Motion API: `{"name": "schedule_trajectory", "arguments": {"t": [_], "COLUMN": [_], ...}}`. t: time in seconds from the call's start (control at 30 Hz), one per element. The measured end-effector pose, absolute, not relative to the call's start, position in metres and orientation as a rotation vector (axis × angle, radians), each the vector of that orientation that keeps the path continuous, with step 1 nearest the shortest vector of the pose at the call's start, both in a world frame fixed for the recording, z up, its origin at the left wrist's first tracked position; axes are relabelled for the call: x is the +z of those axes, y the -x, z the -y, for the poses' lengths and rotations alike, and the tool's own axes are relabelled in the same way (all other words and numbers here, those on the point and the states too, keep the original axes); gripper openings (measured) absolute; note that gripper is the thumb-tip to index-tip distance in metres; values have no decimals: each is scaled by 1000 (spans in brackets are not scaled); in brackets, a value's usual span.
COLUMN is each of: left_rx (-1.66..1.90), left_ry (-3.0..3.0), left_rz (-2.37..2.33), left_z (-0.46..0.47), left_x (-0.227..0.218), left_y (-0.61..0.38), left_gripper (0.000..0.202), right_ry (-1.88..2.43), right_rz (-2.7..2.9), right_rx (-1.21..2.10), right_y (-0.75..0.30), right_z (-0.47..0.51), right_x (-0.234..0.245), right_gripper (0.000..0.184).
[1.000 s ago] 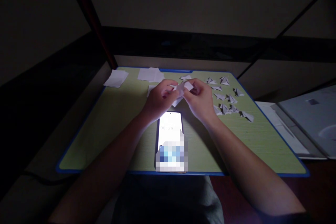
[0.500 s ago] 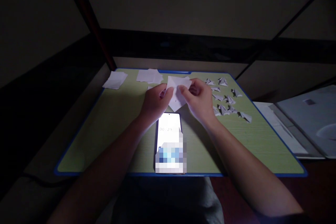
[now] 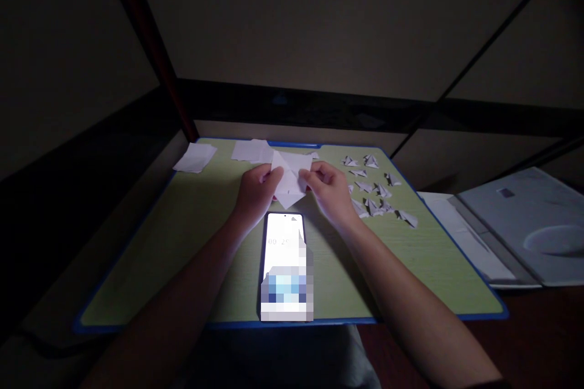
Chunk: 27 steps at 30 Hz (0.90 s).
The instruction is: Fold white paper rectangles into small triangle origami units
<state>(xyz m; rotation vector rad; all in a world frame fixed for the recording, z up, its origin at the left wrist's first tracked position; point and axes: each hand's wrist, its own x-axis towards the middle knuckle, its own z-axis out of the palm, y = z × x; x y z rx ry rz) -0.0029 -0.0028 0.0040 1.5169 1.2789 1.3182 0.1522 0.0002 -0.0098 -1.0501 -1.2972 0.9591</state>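
Observation:
Between my hands is a white sheet of paper (image 3: pixel 291 177) with fold creases, its lower corner pointing towards me. My left hand (image 3: pixel 258 189) pinches its left edge, thumb on the front face and fingers behind. On the opposite edge, my right hand (image 3: pixel 329 187) grips it the same way, with the thumb on the front. The fingers behind the paper are mostly hidden. Just below the sheet lies a lit phone (image 3: pixel 283 249) showing a timer, its lower part blurred out.
Several small folded paper pieces (image 3: pixel 374 206) lie at the right of the green table (image 3: pixel 182 243) with a blue edge. Paper stacks sit at the far left (image 3: pixel 195 158) and back (image 3: pixel 249 151). A grey folder-like object (image 3: pixel 515 225) is beyond the right edge.
The camera view has shifted, so everything sits lower and further left. The paper is spread flatter between my hands, which have moved slightly apart.

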Motion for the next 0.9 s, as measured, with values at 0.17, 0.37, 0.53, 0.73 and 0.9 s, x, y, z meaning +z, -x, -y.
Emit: {"name": "schedule_trajectory", "arguments": {"t": [0.17, 0.37, 0.53, 0.73, 0.9], "left_rx": [1342, 1321, 1331, 1335, 1339], "left_ry": [-1527, -1548, -1574, -1534, -1501], "left_rz": [-1298, -1241, -1189, -1218, -1250], "left_z": [2, 1, 0, 0, 1], "left_x": [4, 1, -4, -2, 0], "left_y": [3, 2, 3, 3, 3], "left_gripper": [32, 29, 25, 20, 22], "right_ry": [1007, 1049, 1021, 1013, 931], "right_rz": [1319, 1274, 1299, 1277, 1237], "right_rx": [967, 927, 960, 931, 1085], "right_y": [-150, -151, -150, -150, -151], "right_z": [2, 0, 0, 2, 0], "right_x": [-10, -10, -10, -11, -10], "right_gripper": [21, 17, 20, 18, 31]}}
